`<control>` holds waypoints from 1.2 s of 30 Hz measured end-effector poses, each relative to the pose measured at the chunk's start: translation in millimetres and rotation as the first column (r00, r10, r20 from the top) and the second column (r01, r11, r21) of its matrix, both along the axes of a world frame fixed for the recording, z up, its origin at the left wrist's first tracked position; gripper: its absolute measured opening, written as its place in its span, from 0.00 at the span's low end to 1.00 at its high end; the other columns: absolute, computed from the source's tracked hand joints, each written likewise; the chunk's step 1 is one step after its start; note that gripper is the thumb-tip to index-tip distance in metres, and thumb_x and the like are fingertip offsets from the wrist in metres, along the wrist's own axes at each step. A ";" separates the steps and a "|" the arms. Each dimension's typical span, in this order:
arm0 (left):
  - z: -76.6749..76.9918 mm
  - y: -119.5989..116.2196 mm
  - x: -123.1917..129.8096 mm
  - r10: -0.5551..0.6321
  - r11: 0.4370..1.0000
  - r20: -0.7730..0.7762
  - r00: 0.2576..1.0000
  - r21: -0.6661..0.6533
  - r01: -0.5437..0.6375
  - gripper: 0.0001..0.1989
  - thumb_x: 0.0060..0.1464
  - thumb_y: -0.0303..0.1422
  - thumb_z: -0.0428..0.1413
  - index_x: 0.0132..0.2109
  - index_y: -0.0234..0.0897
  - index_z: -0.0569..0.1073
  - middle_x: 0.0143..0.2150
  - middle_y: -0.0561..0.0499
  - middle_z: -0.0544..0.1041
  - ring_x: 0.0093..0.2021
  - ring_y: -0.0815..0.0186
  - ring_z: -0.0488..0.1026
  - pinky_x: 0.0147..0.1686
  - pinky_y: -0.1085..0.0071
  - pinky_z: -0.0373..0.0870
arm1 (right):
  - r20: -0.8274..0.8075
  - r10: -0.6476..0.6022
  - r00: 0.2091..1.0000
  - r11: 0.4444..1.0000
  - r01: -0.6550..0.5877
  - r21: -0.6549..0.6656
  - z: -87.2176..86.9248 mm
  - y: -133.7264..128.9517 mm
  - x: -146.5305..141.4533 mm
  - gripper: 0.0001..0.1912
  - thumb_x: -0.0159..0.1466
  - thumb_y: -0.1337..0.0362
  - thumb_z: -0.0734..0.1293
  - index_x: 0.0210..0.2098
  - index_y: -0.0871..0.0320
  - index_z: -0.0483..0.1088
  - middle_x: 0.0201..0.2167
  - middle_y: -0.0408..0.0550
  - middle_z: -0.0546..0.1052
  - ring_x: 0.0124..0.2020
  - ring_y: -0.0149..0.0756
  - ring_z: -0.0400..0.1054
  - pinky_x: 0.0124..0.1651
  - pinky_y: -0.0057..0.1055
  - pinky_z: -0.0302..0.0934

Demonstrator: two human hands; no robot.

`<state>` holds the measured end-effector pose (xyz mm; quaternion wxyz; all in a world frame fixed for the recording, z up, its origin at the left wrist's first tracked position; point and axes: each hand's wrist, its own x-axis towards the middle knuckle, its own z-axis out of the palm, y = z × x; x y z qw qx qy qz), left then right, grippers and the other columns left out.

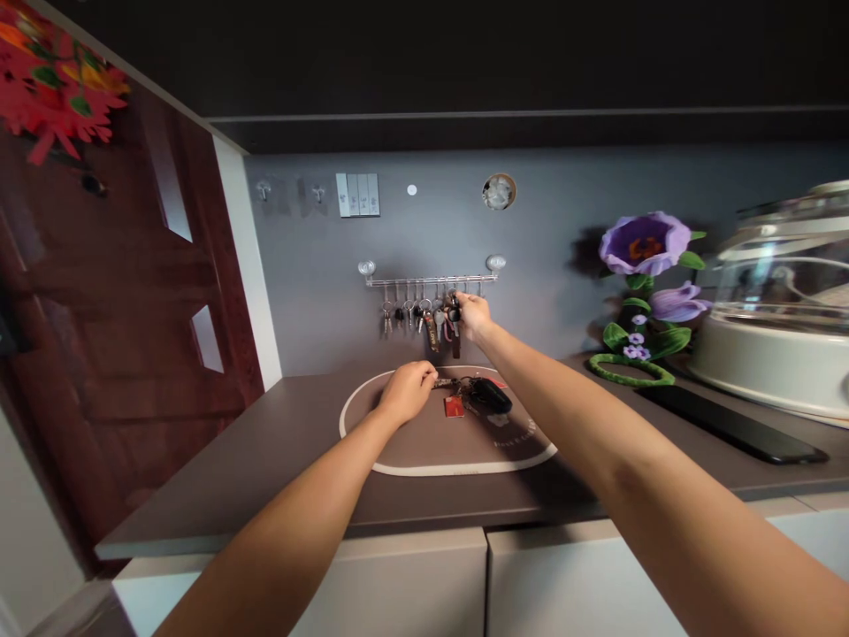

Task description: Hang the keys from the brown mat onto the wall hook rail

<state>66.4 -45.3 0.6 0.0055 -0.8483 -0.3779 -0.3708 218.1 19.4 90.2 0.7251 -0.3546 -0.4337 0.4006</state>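
Observation:
My left hand (409, 391) is closed low over the mat, its fingertips at the end of a patterned keychain (446, 383). Attached to that lies a bunch with a black car key fob (489, 395) and a small red tag (454, 407). Higher up, my right hand (473, 315) pinches a bunch of keys (455, 315) at the right part of a clear hook rail (434, 282). Whether those keys still hang on a hook is hidden by the fingers. Several other keys (409, 315) hang to the left along the rail.
A brown oval mat (424, 451) with a pale rim lies on the dark counter (292, 469). To the right stand a purple fabric flower (645, 246), a black phone (736, 425) and a glass-topped appliance (783, 354). A dark cabinet (464, 62) overhangs the counter.

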 end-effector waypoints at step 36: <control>-0.9 1.4 -1.0 0.019 0.999 -0.010 1.000 -0.026 -0.020 0.11 0.54 0.32 0.45 0.33 0.36 0.72 0.31 0.49 0.75 0.31 0.67 0.68 0.32 0.73 0.60 | -0.040 -0.048 0.998 0.999 0.048 -0.002 3.1 9.0 -8.0 0.10 0.59 0.67 0.58 0.22 0.58 0.57 0.10 0.37 0.60 0.10 0.25 0.56 0.14 0.23 0.53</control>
